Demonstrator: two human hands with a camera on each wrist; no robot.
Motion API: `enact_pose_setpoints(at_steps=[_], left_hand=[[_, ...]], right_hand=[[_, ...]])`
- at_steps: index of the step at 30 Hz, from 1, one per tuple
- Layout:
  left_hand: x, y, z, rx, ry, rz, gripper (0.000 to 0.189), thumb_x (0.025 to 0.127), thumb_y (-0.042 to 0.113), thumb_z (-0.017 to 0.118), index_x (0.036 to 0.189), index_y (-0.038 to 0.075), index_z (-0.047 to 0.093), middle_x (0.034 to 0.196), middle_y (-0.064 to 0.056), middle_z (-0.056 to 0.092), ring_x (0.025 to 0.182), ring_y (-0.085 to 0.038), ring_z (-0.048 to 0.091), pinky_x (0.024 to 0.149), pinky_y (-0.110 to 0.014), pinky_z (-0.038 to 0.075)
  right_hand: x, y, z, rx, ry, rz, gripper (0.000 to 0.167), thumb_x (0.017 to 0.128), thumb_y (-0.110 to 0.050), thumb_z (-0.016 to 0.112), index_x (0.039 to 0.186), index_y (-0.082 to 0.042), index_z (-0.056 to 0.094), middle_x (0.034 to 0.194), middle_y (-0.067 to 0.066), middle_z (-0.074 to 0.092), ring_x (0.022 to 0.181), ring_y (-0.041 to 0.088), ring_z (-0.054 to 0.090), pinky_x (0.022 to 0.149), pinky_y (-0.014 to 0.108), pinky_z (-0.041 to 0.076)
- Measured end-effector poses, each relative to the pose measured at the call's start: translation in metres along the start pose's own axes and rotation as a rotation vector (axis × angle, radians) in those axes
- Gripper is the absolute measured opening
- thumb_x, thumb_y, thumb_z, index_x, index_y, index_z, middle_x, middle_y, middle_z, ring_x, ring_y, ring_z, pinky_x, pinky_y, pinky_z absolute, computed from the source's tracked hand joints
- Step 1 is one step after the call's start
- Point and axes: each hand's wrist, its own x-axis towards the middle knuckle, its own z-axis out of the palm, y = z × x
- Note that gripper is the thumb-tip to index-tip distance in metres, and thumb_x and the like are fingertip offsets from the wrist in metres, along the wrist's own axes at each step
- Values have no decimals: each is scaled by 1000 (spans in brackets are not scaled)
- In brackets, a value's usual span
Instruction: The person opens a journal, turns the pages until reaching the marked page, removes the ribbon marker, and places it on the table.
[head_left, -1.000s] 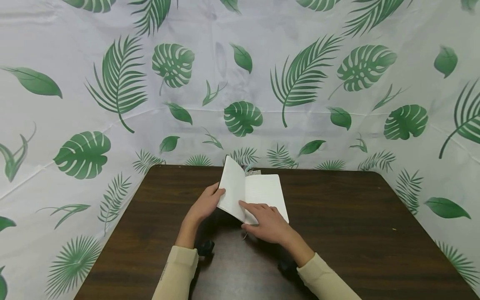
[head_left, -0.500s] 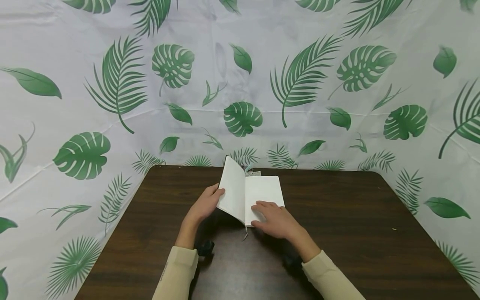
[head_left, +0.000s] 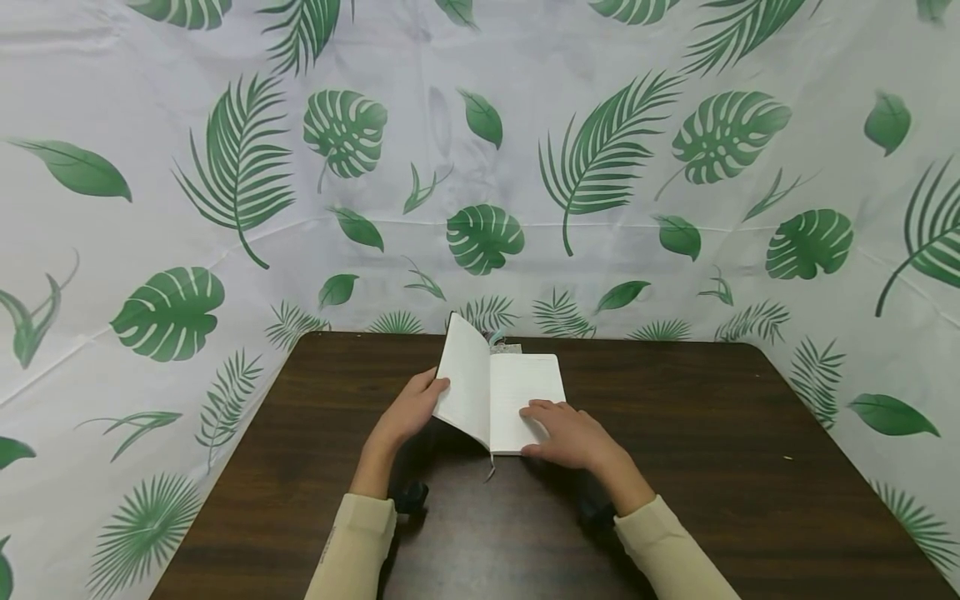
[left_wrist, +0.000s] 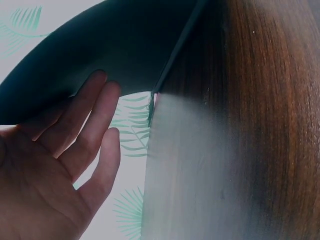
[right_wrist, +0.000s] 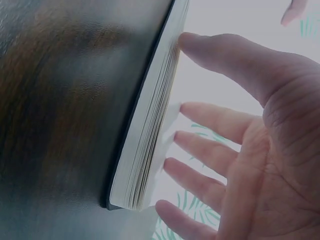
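A notebook (head_left: 517,379) lies open on the dark wooden table in the head view. Its left side is tilted up and its right side lies flat, with a ribbon (head_left: 491,471) hanging from the lower end. My left hand (head_left: 408,408) holds the raised left side, thumb on the page; in the left wrist view its fingers rest behind the dark cover (left_wrist: 125,47). On the right page lies my right hand (head_left: 576,435), fingers extended. In the right wrist view, its thumb touches the edge of the page block (right_wrist: 145,145) and its fingertips are over the page.
Just behind the notebook sit a small speckled item (head_left: 508,348) and a light blue loop (head_left: 497,337), both partly hidden. A leaf-patterned white cloth (head_left: 420,242) hangs beyond the table (head_left: 697,450). A tiny pale speck (head_left: 787,457) shows at the right.
My right hand has slid right across the page from near the notebook's middle to its lower right part, uncovering the ribbon. My left hand and the raised side have stayed in place.
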Motion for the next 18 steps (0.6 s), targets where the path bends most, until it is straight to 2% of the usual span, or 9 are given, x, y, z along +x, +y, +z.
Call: enact_pose_setpoints(at_steps=[8,12,18], left_hand=[[1,0,-1,11,3,13,50,116,29,38,153,-1,54,121,-20,72,103,-23,67,101,-44,50],[2,-1,-1,20,3,19,50,116,29,37,153,-1,54,122,-20,72,103,-23,67,100,-43,51],[1,-2,-2,15,-3,10,51,116,30,39,153,-1,53,123,-20,71,104,-22,67,101,-45,51]], right_hand=[[0,2,-5,10,-28,-12,64,94,-42,82,149,-14,64,160,11,57,144,39,54,114,66,44],[0,4,-6,26,-43,-25,60,97,-40,80,148,-14,66,160,12,57,146,39,54,117,64,43],[1,6,-7,62,-37,-64,42,100,-19,75,140,-9,70,154,15,62,145,38,56,119,57,44]])
